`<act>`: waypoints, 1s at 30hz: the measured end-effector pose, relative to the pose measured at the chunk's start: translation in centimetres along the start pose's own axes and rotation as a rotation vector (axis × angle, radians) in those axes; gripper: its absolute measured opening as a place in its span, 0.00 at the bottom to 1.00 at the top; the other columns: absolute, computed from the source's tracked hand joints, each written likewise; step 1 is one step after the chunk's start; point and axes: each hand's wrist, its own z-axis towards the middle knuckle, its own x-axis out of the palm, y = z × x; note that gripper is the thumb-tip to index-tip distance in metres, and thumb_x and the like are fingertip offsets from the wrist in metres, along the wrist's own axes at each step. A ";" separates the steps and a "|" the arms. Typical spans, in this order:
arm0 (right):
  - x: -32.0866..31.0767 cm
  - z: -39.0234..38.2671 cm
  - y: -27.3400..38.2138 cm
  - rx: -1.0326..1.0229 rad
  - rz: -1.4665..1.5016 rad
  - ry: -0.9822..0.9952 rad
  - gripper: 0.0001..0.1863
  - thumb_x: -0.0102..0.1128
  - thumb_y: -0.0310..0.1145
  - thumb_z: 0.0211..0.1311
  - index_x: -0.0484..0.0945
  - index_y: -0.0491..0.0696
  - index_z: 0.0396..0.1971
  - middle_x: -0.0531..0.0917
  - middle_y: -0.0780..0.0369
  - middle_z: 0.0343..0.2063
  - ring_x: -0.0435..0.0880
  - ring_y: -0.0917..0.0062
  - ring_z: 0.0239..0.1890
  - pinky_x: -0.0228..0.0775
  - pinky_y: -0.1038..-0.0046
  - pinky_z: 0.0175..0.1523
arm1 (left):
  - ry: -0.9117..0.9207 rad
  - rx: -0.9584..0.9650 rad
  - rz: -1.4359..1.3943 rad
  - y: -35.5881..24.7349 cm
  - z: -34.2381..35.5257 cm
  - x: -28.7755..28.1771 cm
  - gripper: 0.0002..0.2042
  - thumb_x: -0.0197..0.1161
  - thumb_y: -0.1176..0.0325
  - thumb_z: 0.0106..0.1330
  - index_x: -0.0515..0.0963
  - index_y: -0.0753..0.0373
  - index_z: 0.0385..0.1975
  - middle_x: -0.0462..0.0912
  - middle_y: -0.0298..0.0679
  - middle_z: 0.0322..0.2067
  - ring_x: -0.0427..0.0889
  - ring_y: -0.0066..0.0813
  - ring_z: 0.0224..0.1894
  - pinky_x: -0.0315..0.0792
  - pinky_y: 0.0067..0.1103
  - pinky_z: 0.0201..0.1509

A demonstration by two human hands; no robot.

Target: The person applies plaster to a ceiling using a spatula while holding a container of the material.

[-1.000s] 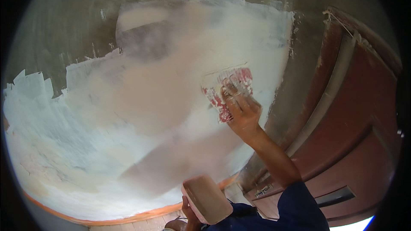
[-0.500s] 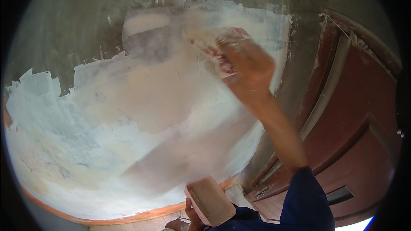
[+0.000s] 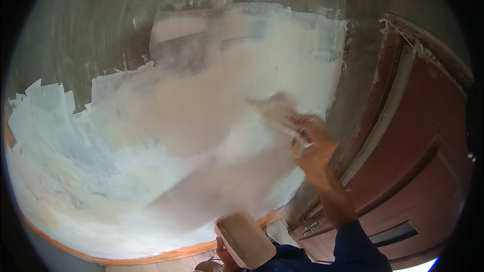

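My right hand (image 3: pixel 318 147) grips a putty knife (image 3: pixel 276 113), smeared by motion, its broad blade pointing up and left. The blade is over the white-coated part of the wall (image 3: pixel 287 65); whether it touches the surface I cannot tell. Low in the view, my left hand (image 3: pixel 225 256) holds a pinkish rectangular tub (image 3: pixel 230 248) by its left side, tilted so the inside shows. A brownish layer seems to cover the tub's inside. Most of the left hand's fingers are hidden by the tub.
Bare grey plaster (image 3: pixel 101 25) surrounds the ragged edge of the white coat above and at right. A dark red panelled door (image 3: pixel 403 171) with a bolt (image 3: pixel 312 227) stands on the right. An orange strip (image 3: pixel 166 254) edges the wall's foot, above pale floor tiles (image 3: pixel 174 264).
My right hand has come down from the upper coated area, turning so the knife's blade now points up-left. The left hand and tub have barely shifted.
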 end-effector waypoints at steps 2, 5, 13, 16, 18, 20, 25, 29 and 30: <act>0.3 2.7 -0.2 -0.139 -0.047 -0.181 0.22 0.59 0.17 0.36 0.81 0.42 0.39 0.83 0.57 0.36 0.84 0.65 0.36 0.78 0.71 0.36 | -0.010 0.005 -0.020 0.0 0.0 -0.3 0.31 0.42 0.43 0.68 0.60 0.60 0.63 0.67 0.45 0.60 0.68 0.44 0.60 0.62 0.39 0.65; 2.1 6.3 0.1 -0.376 -0.287 -0.352 0.23 0.60 0.14 0.37 0.81 0.44 0.40 0.82 0.56 0.40 0.84 0.65 0.41 0.78 0.70 0.37 | 0.039 -0.033 -0.034 0.2 0.1 0.4 0.31 0.43 0.43 0.68 0.60 0.60 0.63 0.67 0.45 0.60 0.68 0.44 0.61 0.62 0.39 0.65; 6.5 0.4 -3.4 -0.401 -0.254 -0.114 0.18 0.57 0.15 0.43 0.80 0.41 0.38 0.79 0.54 0.46 0.82 0.61 0.45 0.78 0.66 0.46 | -0.011 0.024 -0.018 -0.5 0.6 0.4 0.32 0.44 0.42 0.68 0.60 0.61 0.63 0.68 0.45 0.60 0.69 0.44 0.60 0.64 0.39 0.63; 6.1 -3.0 -3.3 -0.358 -0.306 -0.028 0.20 0.58 0.16 0.41 0.81 0.41 0.40 0.81 0.55 0.43 0.83 0.62 0.41 0.78 0.68 0.42 | 0.016 -0.007 -0.024 -0.9 1.4 1.1 0.32 0.44 0.42 0.68 0.61 0.61 0.63 0.68 0.46 0.59 0.70 0.45 0.59 0.64 0.39 0.63; 5.8 -5.7 -3.1 -0.311 -0.310 0.035 0.22 0.59 0.17 0.39 0.81 0.41 0.41 0.81 0.55 0.42 0.84 0.63 0.39 0.78 0.68 0.39 | 0.052 -0.049 -0.032 -0.9 1.7 -0.1 0.32 0.41 0.41 0.68 0.61 0.60 0.62 0.68 0.46 0.58 0.70 0.44 0.58 0.64 0.38 0.63; 4.8 -8.3 -3.2 -0.277 -0.292 0.092 0.23 0.58 0.18 0.37 0.82 0.43 0.41 0.82 0.55 0.42 0.84 0.63 0.38 0.78 0.68 0.39 | 0.102 -0.108 -0.067 -0.7 2.1 -1.5 0.33 0.35 0.37 0.68 0.62 0.59 0.62 0.69 0.45 0.57 0.70 0.42 0.57 0.65 0.37 0.61; 1.7 -4.5 -2.3 -0.244 -0.307 -0.084 0.28 0.58 0.21 0.32 0.82 0.45 0.43 0.83 0.57 0.42 0.84 0.65 0.40 0.77 0.71 0.42 | 0.006 -0.045 -0.037 -0.4 0.6 0.5 0.32 0.42 0.42 0.68 0.61 0.62 0.62 0.69 0.47 0.58 0.71 0.45 0.58 0.65 0.40 0.62; 1.8 5.7 -0.7 -0.389 -0.296 -0.253 0.26 0.59 0.16 0.36 0.80 0.42 0.43 0.82 0.54 0.41 0.83 0.62 0.44 0.77 0.70 0.41 | -0.045 -0.085 -0.015 0.3 0.8 -0.4 0.33 0.41 0.40 0.67 0.60 0.61 0.63 0.69 0.47 0.58 0.71 0.46 0.58 0.65 0.40 0.62; 2.0 6.8 -0.8 -0.439 -0.319 -0.280 0.26 0.60 0.17 0.37 0.80 0.41 0.44 0.82 0.54 0.40 0.82 0.62 0.45 0.78 0.71 0.39 | -0.053 -0.101 -0.012 0.5 1.1 -0.4 0.33 0.40 0.40 0.67 0.60 0.61 0.63 0.69 0.47 0.58 0.71 0.46 0.58 0.65 0.41 0.62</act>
